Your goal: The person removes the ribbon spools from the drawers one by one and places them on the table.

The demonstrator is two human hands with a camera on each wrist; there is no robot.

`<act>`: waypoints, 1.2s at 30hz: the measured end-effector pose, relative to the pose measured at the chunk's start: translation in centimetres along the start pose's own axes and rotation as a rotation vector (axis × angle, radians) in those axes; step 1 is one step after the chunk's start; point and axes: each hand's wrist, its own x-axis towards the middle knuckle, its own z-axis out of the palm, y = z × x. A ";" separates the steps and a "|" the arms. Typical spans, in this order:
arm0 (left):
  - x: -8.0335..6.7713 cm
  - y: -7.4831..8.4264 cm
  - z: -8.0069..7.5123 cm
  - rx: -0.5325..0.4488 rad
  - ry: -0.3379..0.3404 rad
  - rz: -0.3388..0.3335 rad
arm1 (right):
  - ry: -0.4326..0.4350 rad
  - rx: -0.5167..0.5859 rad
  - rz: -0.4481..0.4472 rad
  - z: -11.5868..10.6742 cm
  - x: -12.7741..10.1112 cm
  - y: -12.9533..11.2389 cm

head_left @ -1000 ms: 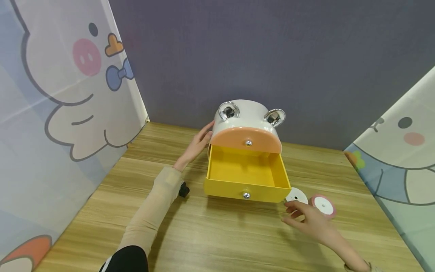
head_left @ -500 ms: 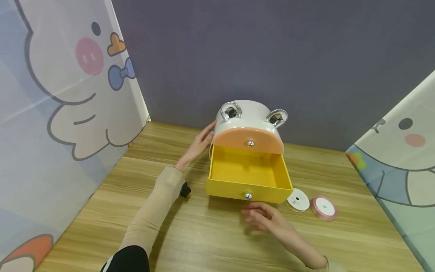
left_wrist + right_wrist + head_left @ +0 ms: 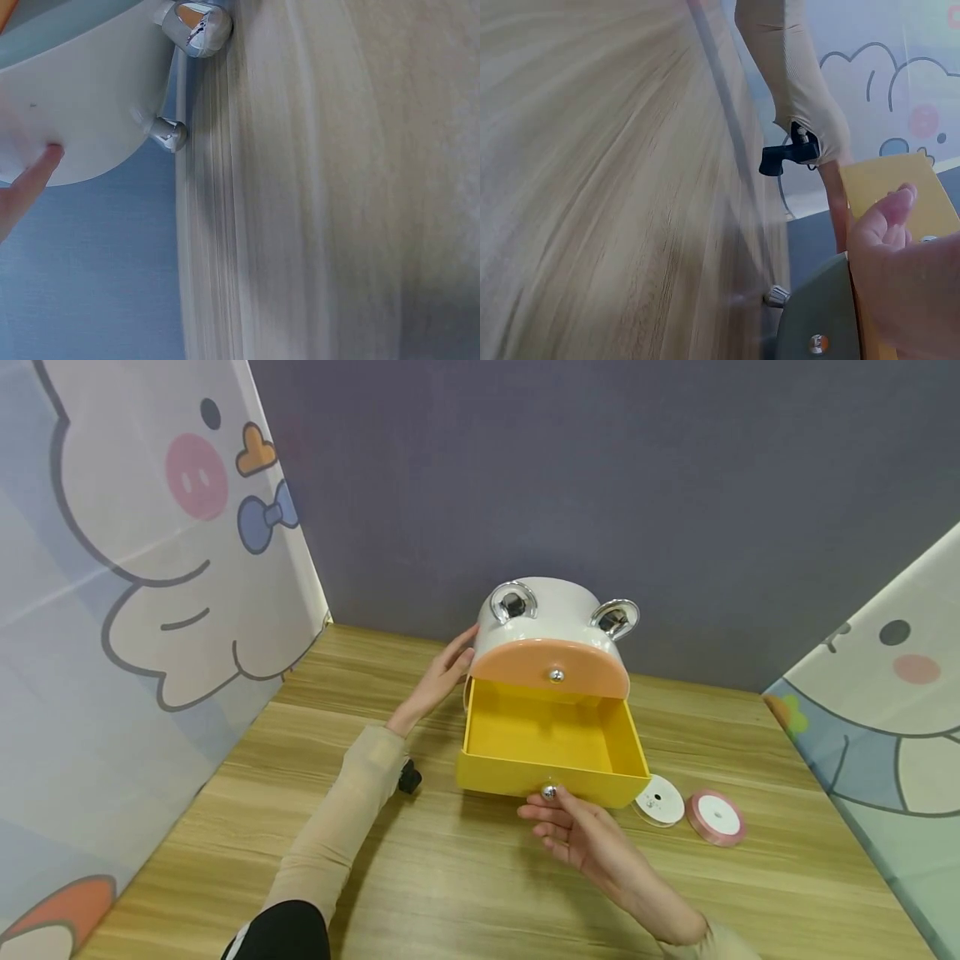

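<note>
A white box shaped like a frog's head stands on the wooden table, with silver ring eyes and an orange front. Its yellow drawer is pulled out and holds nothing. My left hand rests against the box's left side, fingers nearly straight; in the left wrist view one fingertip touches the white wall. My right hand is at the drawer's front, thumb and forefinger pinching its silver knob. The other fingers are spread below.
A white ribbon spool and a pink ribbon spool lie right of the drawer. Short silver feet hold the box off the table. A grey wall rises behind it, with printed cloths at both sides.
My right hand has moved left from beside the white spool to the drawer's front and taken hold of the knob. My left hand has stayed on the box; the drawer remains pulled out.
</note>
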 end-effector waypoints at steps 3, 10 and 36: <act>0.0 0.0 0.0 -0.004 -0.004 0.003 | -0.008 0.024 -0.006 0.0 0.0 0.0; 0.1 0.0 0.1 -0.014 -0.006 0.009 | -0.008 0.044 -0.019 0.0 0.1 0.0; 0.0 -0.2 0.1 -0.009 0.006 0.009 | 0.077 0.045 -0.022 -1.1 2.7 -1.1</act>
